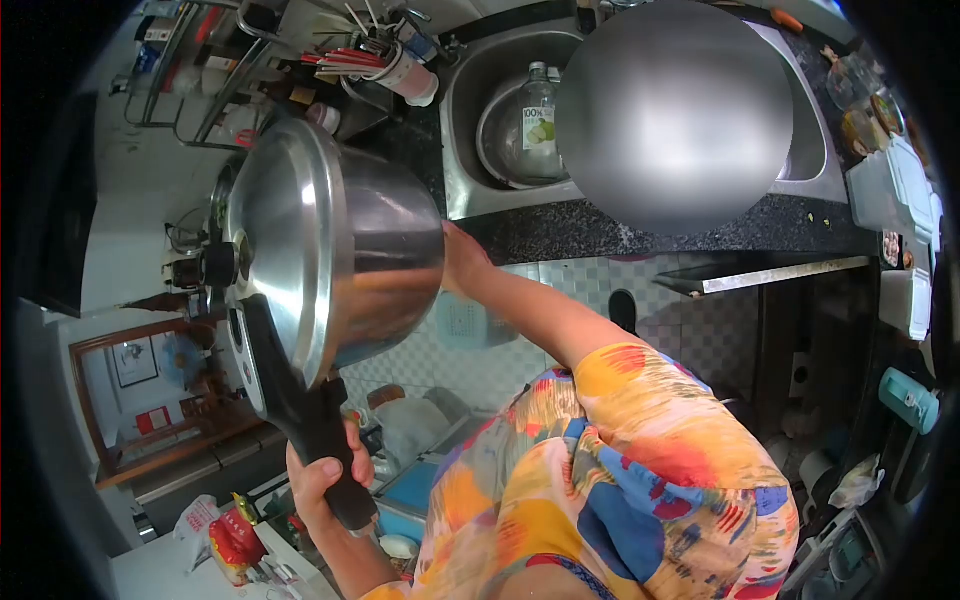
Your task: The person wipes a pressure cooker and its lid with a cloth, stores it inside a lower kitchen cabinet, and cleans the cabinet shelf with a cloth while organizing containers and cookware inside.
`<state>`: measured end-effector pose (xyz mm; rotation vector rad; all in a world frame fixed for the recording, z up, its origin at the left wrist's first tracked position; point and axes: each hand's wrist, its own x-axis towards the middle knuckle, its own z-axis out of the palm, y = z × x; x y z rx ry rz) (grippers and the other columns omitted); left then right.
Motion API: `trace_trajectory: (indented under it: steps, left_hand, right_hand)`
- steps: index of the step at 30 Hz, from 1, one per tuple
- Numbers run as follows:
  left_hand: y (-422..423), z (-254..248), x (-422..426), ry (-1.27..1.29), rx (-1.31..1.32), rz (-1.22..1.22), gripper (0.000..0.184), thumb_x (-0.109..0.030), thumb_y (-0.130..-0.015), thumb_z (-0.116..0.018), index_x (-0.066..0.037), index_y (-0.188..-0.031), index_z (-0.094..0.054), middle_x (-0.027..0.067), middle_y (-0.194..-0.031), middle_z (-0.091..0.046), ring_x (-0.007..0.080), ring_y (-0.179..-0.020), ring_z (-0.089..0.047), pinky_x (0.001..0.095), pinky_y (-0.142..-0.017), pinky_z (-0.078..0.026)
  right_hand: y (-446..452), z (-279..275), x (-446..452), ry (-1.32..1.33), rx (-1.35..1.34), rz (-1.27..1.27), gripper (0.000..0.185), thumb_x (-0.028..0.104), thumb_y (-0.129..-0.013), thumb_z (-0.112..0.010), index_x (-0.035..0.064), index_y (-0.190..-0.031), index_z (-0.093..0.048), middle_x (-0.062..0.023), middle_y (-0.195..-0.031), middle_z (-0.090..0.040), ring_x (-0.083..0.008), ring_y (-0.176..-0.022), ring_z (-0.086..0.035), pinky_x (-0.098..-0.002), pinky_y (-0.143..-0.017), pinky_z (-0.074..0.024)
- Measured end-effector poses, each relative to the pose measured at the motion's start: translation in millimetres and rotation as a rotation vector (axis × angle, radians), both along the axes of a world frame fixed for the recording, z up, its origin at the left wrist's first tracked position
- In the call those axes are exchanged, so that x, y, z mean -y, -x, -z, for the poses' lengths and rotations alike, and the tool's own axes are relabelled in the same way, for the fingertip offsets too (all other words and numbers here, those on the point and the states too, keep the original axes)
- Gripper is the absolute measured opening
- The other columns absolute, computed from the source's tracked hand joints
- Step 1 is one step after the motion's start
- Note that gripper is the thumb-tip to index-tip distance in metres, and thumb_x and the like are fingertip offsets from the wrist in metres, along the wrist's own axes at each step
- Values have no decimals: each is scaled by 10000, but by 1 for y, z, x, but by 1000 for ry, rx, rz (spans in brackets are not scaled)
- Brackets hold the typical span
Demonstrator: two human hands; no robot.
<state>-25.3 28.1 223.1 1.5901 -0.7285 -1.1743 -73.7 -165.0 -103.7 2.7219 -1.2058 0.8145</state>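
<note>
A large steel pressure cooker [390,240] is held up, tilted on its side, at the left of the view. Its domed lid [290,240] is on and faces left, with a black valve knob at its centre. My left hand [325,475] is wrapped round the long black handle [320,435], thumb on top. Against the base of the pot rests my right hand [462,262], supporting it; its fingers are mostly hidden behind the pot.
A double steel sink [470,110] holds a metal bowl [495,140] and a labelled bottle [539,125]. A blurred grey disc covers much of the sink. Beside it stands a utensil holder [408,80]. Lidded plastic containers [890,190] line the right side.
</note>
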Motion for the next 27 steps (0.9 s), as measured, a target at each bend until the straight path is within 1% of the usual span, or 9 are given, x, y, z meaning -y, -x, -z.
trace_trajectory:
  steps: [4,7,8,13,15,17,19,24,27]
  left_hand:
    - [0,4,-7,-33,21,-15,524,-157,-641,-633,131,-1029,-432,174,-820,-521,190,-533,-538,289,-438,-454]
    - [-3,12,-12,-28,33,-1,508,-150,-641,-630,125,-1023,-440,171,-815,-525,191,-534,-538,287,-440,-451]
    - [-2,13,-13,-36,35,0,490,-143,-642,-629,115,-1017,-449,167,-812,-527,191,-539,-541,287,-444,-453]
    - [-2,28,-12,-76,29,56,509,-179,-651,-627,91,-1045,-452,155,-823,-541,167,-512,-510,266,-408,-424]
    - [-2,34,-9,-100,-23,78,485,-157,-649,-633,84,-1032,-459,153,-819,-542,177,-517,-523,278,-425,-439]
    - [-2,38,-3,-123,-77,98,448,-113,-645,-643,77,-1010,-467,149,-817,-541,193,-529,-548,299,-454,-466]
    - [-3,44,-1,-150,-87,134,460,-114,-646,-653,59,-1033,-476,135,-805,-550,189,-533,-553,296,-460,-468]
    - [13,54,12,-196,-70,242,503,-98,-638,-666,42,-1083,-479,120,-802,-559,181,-546,-560,293,-485,-471]
    - [26,53,25,-256,-62,328,530,-78,-637,-679,30,-1115,-477,108,-806,-563,176,-557,-562,291,-501,-470]
  right_hand:
    - [1,32,50,94,197,220,284,294,-806,-564,126,-1025,-630,-37,-1185,-548,-259,-1236,-409,-430,-1052,-275]
    - [49,14,43,-92,337,89,434,220,-770,-585,89,-1183,-565,-81,-1263,-516,-282,-1235,-424,-407,-1035,-317]
    - [68,-1,35,-196,291,62,429,224,-771,-596,66,-1167,-549,-109,-1278,-500,-294,-1243,-415,-422,-1031,-320]
    - [180,3,-1,-107,175,257,418,235,-814,-568,59,-1191,-527,-126,-1293,-477,-301,-1256,-406,-441,-1051,-302]
    - [235,-11,0,-281,-40,343,452,239,-841,-548,59,-1252,-493,-132,-1329,-473,-295,-1282,-398,-436,-1083,-274]
    - [288,6,20,-411,-63,496,457,247,-886,-519,73,-1305,-462,-132,-1377,-455,-291,-1323,-366,-437,-1106,-244]
    - [325,19,16,-196,-61,716,432,235,-914,-499,85,-1318,-462,-132,-1388,-451,-300,-1341,-342,-438,-1113,-239]
    - [361,24,7,-218,37,673,367,98,-872,-471,76,-1236,-503,-134,-1324,-494,-322,-1291,-400,-458,-1109,-256]
    - [369,27,2,-193,98,626,373,77,-857,-469,72,-1228,-504,-137,-1311,-500,-326,-1280,-409,-457,-1100,-269]
